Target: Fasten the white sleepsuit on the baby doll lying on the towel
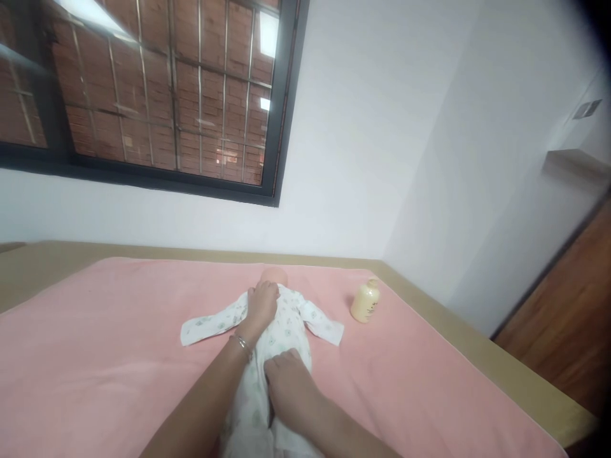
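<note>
A white baby onesie (281,327) with a small green print lies face up, its long sleeves spread to both sides. Above its collar shows the smooth, rounded head of a doll (273,275), partly behind my fingers. My left hand (262,302), with a bracelet at the wrist, has its fingers curled on the cloth just below the collar. Lower down, my right hand (291,385) is closed on the front of the onesie near the waist. The fingertips of both hands are partly hidden, and my forearms cover some of the lower cloth.
A pink blanket (119,331) covers most of the tan surface (443,324). To the right of the onesie stands a pale yellow bottle (366,301). Behind are a white wall (344,159) and a dark-framed barred window (274,127); a wooden panel (568,305) is at the right.
</note>
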Motion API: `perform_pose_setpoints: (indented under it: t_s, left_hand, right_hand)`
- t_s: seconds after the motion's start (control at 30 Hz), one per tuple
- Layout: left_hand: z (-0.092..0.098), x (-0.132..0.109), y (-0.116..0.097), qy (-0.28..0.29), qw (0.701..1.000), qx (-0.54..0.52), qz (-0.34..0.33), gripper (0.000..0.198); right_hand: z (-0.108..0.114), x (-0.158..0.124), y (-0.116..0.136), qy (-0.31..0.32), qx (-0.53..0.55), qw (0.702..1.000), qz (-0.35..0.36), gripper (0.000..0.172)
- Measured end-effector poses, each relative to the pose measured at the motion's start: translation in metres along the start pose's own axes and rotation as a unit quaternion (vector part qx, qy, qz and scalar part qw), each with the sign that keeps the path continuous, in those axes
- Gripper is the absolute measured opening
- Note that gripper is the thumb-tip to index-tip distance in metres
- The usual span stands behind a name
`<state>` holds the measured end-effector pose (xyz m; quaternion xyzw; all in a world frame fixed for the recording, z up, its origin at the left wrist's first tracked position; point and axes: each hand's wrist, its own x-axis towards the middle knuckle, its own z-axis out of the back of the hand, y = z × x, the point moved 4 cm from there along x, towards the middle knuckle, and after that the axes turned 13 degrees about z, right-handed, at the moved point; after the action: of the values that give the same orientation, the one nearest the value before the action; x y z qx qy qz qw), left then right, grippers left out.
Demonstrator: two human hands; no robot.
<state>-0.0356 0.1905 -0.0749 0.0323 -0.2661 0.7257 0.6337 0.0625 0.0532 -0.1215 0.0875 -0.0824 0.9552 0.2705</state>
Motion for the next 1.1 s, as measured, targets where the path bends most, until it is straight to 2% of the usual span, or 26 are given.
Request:
perform_pose_setpoints:
  t_s: [0.17, 0.3, 0.43, 0.57, 0.77, 0.97, 1.03, 1.1]
  left_hand:
    - [-0.001, 0.002, -0.001, -0.005, 1.000, -0.012, 0.002, 0.017]
    - [-0.001, 0.002, -0.003, 0.010, 1.000, -0.008, 0.008, 0.016]
    - [0.001, 0.003, -0.004, 0.011, 1.000, -0.009, 0.018, 0.017]
    - [0.002, 0.003, -0.003, 0.017, 0.999, -0.017, 0.028, 0.017]
    - [0.002, 0.003, -0.004, 0.015, 0.999, -0.025, 0.030, 0.017]
    - [0.004, 0.001, -0.006, 0.015, 0.999, -0.023, 0.029, 0.018]
    - [0.004, 0.001, -0.006, 0.018, 0.999, -0.021, 0.032, 0.018]
    - [0.004, 0.001, -0.006, 0.022, 0.999, -0.017, 0.038, 0.017]
  right_hand:
    - [-0.002, -0.001, 0.000, -0.023, 0.018, 1.000, 0.000, 0.015]
    - [-0.006, 0.001, 0.000, -0.014, -0.003, 1.000, 0.025, 0.022]
    - [-0.008, 0.003, 0.002, -0.039, -0.009, 0.998, 0.044, 0.013]
    - [-0.007, 0.000, 0.003, -0.079, -0.002, 0.997, 0.011, 0.011]
    - [-0.011, 0.006, 0.002, -0.047, 0.006, 0.999, 0.007, 0.016]
    - [-0.006, 0.010, 0.000, 0.005, 0.031, 0.999, -0.038, 0.007]
    - [-0.005, 0.008, 0.002, -0.008, 0.032, 0.999, -0.035, 0.008]
    - [-0.004, 0.004, 0.004, -0.046, 0.036, 0.997, -0.041, 0.010]
